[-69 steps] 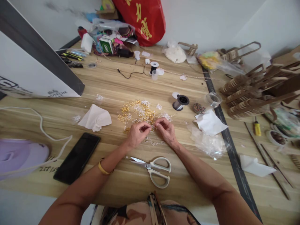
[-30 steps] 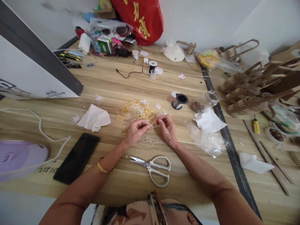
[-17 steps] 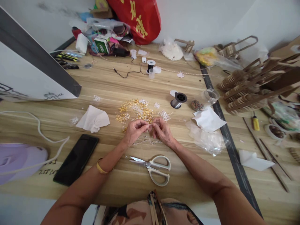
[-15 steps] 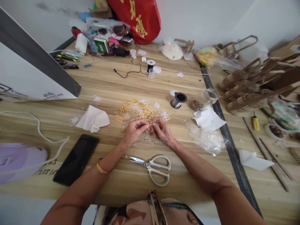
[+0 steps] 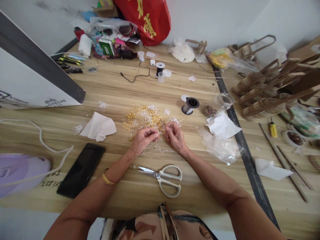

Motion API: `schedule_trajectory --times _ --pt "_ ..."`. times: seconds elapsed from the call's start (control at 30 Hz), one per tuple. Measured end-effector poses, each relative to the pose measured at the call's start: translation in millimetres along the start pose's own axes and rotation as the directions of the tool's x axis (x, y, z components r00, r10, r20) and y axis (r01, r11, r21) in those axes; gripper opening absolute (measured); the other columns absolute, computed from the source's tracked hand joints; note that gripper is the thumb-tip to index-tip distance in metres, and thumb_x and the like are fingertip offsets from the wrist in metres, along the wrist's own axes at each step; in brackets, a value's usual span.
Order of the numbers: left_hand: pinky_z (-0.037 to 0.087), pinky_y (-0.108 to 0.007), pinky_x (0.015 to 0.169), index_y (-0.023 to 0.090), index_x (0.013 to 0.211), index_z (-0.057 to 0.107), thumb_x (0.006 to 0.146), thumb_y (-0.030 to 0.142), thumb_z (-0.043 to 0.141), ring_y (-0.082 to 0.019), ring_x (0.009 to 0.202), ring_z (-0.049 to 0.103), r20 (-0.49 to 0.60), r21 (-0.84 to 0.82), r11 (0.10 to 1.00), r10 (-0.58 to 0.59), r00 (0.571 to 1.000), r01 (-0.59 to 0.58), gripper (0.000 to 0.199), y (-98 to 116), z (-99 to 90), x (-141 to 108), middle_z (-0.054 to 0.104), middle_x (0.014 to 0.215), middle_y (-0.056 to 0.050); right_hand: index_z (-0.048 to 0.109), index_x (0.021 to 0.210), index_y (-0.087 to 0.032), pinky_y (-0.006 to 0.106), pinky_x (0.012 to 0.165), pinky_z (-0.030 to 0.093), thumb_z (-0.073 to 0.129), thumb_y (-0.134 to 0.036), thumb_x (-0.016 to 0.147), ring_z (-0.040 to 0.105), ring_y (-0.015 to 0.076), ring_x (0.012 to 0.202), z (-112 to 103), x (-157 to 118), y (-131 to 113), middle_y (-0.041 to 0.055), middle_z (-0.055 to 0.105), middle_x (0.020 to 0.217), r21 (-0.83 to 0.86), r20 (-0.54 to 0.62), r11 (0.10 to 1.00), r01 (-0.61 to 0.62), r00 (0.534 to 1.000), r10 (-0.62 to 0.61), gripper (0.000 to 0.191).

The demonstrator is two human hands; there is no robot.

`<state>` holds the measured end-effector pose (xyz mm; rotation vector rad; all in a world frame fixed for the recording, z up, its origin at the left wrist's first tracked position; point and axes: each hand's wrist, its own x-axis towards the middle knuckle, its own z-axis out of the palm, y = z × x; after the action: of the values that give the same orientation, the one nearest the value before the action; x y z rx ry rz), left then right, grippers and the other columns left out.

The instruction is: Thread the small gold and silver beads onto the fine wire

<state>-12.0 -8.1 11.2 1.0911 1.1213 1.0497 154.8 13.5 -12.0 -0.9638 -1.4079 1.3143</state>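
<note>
My left hand (image 5: 145, 138) is closed in a pinch at the front of a pile of gold and silver findings (image 5: 147, 116); what it pinches is too small to make out. To its right, a small gap away, my right hand (image 5: 174, 136) has its fingers bent together, and anything between them is hidden. A thin beaded chain (image 5: 160, 150) lies on the wood just below both hands. Nearer my body rest open scissors (image 5: 160, 175) with white handles, blades pointing left.
A black phone (image 5: 81, 170) and white cloth (image 5: 98, 126) lie left. A wire spool (image 5: 190, 105), glass jar (image 5: 225, 101), white paper (image 5: 222, 126) and clear plastic bags (image 5: 222, 148) are right. Woven baskets (image 5: 260, 106) crowd the far right; a white box (image 5: 37, 76) stands left.
My right hand has moved slightly right and up, opening a gap between the two hands. The left hand remains almost in place, still pinching.
</note>
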Motion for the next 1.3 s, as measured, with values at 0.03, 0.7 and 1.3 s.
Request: schedule_trajectory --times 0.03,0.7,1.3 --pt "0.049 -0.024 0.059 0.013 0.071 0.066 0.067 0.04 0.076 -0.011 0.058 0.057 0.002 0.006 1.0 -0.001 1.0 0.001 0.028 0 0.0 0 0.066 0.063 -0.002 0.046 0.088 -0.022 0.021 0.041 0.029 0.054 -0.049 0.089 0.035 0.0072 0.042 0 0 0 -0.0087 0.042 0.053 -0.003 -0.007 1.0 0.0 1.0 0.0 0.028" --pt "0.046 -0.022 0.059 0.015 0.07 0.065 0.074 0.029 0.067 -0.011 0.061 0.057 -0.008 0.179 0.974 0.145 0.989 -0.141 0.016 -10 -3.5 3 0.065 0.066 -0.002 0.045 0.09 -0.023 0.023 0.047 0.039 0.05 -0.049 0.092 0.049 0.0092 0.05 1 -6 1 -0.0019 0.058 0.072 -0.028 0.053 0.999 0.039 0.998 -0.038 0.027" --pt "0.046 -0.022 0.062 0.014 0.075 0.066 0.076 0.027 0.068 -0.011 0.064 0.058 0.016 0.16 0.976 0.147 0.989 -0.148 0.013 -17 -4.4 3 0.066 0.069 -0.002 0.054 0.082 -0.02 0.025 0.055 0.038 0.054 -0.029 0.091 0.047 0.0112 0.063 -1 -5 -3 0.0005 0.054 0.074 -0.367 0.034 0.893 0.261 0.963 -0.268 0.012"
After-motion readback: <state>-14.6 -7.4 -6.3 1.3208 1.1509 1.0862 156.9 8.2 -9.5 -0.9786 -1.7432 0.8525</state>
